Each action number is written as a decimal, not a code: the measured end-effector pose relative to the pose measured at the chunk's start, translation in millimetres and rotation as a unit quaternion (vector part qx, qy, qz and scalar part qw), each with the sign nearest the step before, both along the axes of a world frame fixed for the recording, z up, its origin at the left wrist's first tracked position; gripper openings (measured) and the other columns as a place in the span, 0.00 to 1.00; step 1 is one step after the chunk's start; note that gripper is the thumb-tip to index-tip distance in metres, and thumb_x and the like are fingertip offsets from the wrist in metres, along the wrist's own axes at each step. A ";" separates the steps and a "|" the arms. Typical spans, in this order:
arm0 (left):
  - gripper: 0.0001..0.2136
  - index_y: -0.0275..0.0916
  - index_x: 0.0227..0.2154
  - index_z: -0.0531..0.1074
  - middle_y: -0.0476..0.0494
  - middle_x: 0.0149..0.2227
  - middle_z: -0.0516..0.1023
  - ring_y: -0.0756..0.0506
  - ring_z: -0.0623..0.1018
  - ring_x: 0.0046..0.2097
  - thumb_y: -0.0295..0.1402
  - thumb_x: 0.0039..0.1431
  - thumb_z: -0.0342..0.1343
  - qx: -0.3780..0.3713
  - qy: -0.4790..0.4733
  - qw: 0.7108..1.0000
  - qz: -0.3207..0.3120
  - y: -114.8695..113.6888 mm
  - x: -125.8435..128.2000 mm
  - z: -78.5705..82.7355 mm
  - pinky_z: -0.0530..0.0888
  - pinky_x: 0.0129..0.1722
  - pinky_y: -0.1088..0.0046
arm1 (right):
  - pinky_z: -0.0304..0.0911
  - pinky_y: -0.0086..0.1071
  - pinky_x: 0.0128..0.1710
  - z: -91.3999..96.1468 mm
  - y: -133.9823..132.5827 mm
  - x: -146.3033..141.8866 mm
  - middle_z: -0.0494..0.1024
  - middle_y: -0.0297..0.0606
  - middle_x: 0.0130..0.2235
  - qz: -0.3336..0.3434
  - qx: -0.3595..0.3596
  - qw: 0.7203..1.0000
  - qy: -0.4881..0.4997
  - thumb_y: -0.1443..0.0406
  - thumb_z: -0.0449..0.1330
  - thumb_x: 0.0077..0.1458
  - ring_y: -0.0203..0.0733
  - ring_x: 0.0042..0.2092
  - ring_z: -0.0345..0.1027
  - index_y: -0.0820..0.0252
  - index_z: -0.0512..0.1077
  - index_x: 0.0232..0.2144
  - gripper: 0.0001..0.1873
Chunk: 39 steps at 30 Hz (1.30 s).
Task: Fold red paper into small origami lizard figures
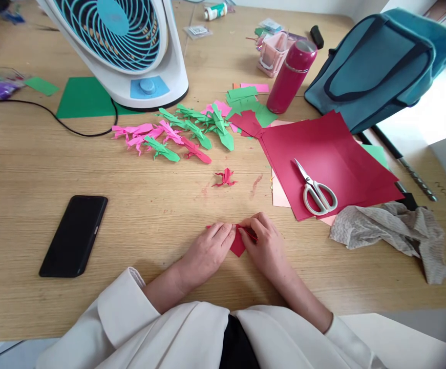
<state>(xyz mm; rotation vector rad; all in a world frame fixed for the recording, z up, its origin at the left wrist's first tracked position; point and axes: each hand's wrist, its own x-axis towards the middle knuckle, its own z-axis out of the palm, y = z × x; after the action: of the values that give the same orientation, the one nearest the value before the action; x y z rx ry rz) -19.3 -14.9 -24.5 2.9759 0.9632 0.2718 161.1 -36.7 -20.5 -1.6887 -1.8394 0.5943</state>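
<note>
Wood-grained counter [149, 215] spreads across the view, and along its near side the left hand [210, 252] and right hand [268, 244] each have a fingertip grip pinched on a small red paper [238, 247] between them. Well to the left lies a black phone [73, 237], to the right white-handled scissors [310, 181] rest on large red sheets [345, 148], and just past the hands sits a little red folded figure [226, 177]. Farther back come clustered pink, green and red folded shapes [162, 150], then a magenta flask [290, 82], a fan [149, 88] and a blue bag [368, 61].

Open tabletop [142, 220] runs between phone [74, 237] and hands [209, 252]; ahead, a small red figure [227, 177] and paper creatures [172, 133] block passage
</note>
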 end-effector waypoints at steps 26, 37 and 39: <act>0.14 0.28 0.48 0.70 0.36 0.46 0.77 0.42 0.76 0.48 0.21 0.66 0.41 0.014 -0.048 0.999 0.000 0.0 -1.9 -1.1 0.73 0.50 0.66 | 0.67 0.38 0.43 0.0 -14.9 11.2 0.74 0.42 0.43 0.151 0.100 0.983 0.000 0.74 0.54 0.62 0.43 0.44 0.68 0.56 0.69 0.46 0.13; 0.12 0.27 0.48 0.70 0.34 0.46 0.76 0.41 0.74 0.49 0.25 0.65 0.49 -0.026 -0.111 0.993 0.015 0.2 -0.9 -6.4 0.74 0.52 0.62 | 0.63 0.34 0.36 -1.1 -10.6 -9.9 0.72 0.37 0.32 -0.002 -0.008 0.999 -0.034 0.67 0.58 0.60 0.42 0.35 0.67 0.58 0.69 0.34 0.01; 0.12 0.28 0.48 0.70 0.34 0.47 0.75 0.42 0.74 0.50 0.25 0.65 0.49 -0.039 -0.125 0.991 0.011 0.8 -1.3 -6.9 0.74 0.53 0.62 | 0.61 0.34 0.34 -1.7 -10.1 -10.4 0.71 0.36 0.31 0.002 -0.007 0.999 -0.045 0.68 0.58 0.59 0.41 0.33 0.65 0.58 0.69 0.32 0.03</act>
<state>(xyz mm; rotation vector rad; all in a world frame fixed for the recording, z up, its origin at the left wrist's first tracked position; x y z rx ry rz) -20.7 -14.1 -31.4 2.7744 0.9540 0.5769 150.7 -46.8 -22.2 -1.7477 -1.9061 0.5414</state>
